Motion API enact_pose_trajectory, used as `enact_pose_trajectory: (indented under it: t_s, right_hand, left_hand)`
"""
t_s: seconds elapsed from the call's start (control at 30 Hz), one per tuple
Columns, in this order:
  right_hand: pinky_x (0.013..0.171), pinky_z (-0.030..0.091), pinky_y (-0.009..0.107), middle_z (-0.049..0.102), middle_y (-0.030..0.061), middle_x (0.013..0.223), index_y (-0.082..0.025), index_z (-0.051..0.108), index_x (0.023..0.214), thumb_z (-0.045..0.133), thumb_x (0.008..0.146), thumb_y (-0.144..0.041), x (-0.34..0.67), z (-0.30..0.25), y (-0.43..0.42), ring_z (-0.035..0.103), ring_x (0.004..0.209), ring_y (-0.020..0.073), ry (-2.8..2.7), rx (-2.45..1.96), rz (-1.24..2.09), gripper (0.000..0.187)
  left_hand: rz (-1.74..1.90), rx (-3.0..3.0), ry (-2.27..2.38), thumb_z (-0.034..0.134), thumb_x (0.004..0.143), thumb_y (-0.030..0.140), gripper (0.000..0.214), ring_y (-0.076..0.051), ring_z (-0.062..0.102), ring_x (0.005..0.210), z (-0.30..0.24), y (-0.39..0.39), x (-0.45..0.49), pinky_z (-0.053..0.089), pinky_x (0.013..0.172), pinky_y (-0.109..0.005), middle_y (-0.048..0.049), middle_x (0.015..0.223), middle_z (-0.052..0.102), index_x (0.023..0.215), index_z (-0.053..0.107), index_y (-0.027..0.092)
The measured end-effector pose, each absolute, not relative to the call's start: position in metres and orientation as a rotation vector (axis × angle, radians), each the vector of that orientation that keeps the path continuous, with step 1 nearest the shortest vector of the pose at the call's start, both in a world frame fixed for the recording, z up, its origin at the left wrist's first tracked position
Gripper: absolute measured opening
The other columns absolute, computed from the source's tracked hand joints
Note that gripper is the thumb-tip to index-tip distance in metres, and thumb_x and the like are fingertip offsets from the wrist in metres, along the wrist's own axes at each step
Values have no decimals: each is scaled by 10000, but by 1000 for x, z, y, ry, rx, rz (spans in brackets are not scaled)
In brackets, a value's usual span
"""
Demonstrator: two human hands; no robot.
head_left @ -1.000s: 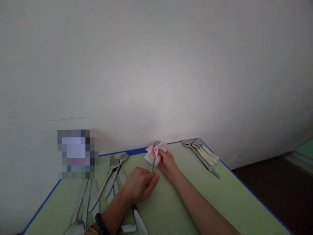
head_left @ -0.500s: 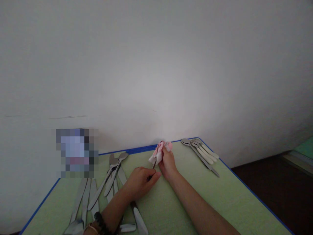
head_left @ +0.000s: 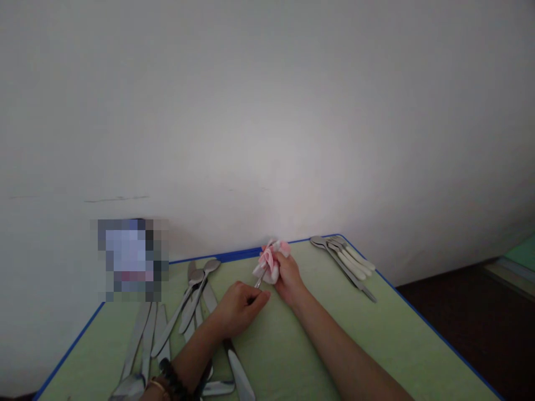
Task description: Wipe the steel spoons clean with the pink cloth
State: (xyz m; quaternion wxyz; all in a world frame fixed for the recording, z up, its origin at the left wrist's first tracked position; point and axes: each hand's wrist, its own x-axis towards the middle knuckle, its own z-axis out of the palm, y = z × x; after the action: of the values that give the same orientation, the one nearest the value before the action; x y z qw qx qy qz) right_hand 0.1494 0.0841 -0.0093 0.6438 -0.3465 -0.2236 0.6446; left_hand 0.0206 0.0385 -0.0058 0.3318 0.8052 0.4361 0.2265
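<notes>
My left hand point(head_left: 236, 306) is closed in a pinch on the handle of a metal spoon point(head_left: 259, 278) near the middle of the green table point(head_left: 409, 340). My right hand point(head_left: 288, 275) is closed around a pink and white cloth point(head_left: 268, 260) that is wrapped over the spoon's upper end, hiding the bowl. Both hands sit close together, just short of the table's far edge by the wall.
A heap of knives and spoons point(head_left: 184, 314) lies at the left of the table, reaching its front edge. A tidy row of spoons and knives point(head_left: 345, 262) lies at the far right. A blurred-out object point(head_left: 129, 259) stands at the far left by the white wall.
The cloth has slid over the spoon's bowl, which showed above it a second ago. My left hand's pinch has moved slightly up the handle. The cutlery on the table has not moved.
</notes>
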Motion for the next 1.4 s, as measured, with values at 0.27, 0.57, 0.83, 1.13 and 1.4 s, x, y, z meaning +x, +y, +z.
enact_pose_trajectory:
  t_s: [0.27, 0.57, 0.83, 1.13, 1.4]
  right_hand:
    - [473, 412, 226, 651, -2, 647, -182, 600, 785, 664, 658, -371, 145, -13, 83, 540, 497, 112, -602, -818, 1389, 237]
    - [564, 459, 247, 668, 12, 651, -166, 621, 777, 586, 658, -263, 144, -15, 83, 599, 569, 139, -642, -859, 1409, 158]
    - [562, 465, 256, 679, 37, 679, -154, 650, 738, 535, 624, -228, 144, -10, 83, 613, 622, 165, -534, -807, 1452, 179]
    - [559, 455, 257, 644, -7, 630, -179, 610, 742, 588, 631, -260, 144, -12, 86, 595, 607, 160, -480, -784, 1393, 139]
    - [529, 421, 215, 616, -38, 609, -175, 608, 717, 623, 638, -272, 143, -9, 83, 535, 524, 102, -514, -821, 1385, 126]
  left_hand:
    - [612, 2139, 1139, 391, 847, 353, 455, -61, 172, 433, -3, 35, 23, 141, 434, -228, 68, 494, 154, 457, 228, 184]
    - [654, 2094, 1113, 306, 903, 391, 528, -65, 316, 369, -2, 33, 22, 237, 421, -200, 57, 387, 320, 434, 396, 165]
    - [783, 2047, 1131, 339, 881, 427, 506, -52, 195, 407, -7, 36, 19, 163, 418, -216, 71, 458, 170, 446, 246, 186]
    - [910, 1959, 1149, 343, 874, 448, 493, -56, 156, 432, -7, 36, 18, 133, 412, -224, 70, 475, 152, 475, 199, 196]
    - [1006, 1884, 1189, 283, 880, 501, 522, -55, 181, 405, -10, 39, 16, 150, 391, -214, 67, 455, 175, 459, 215, 202]
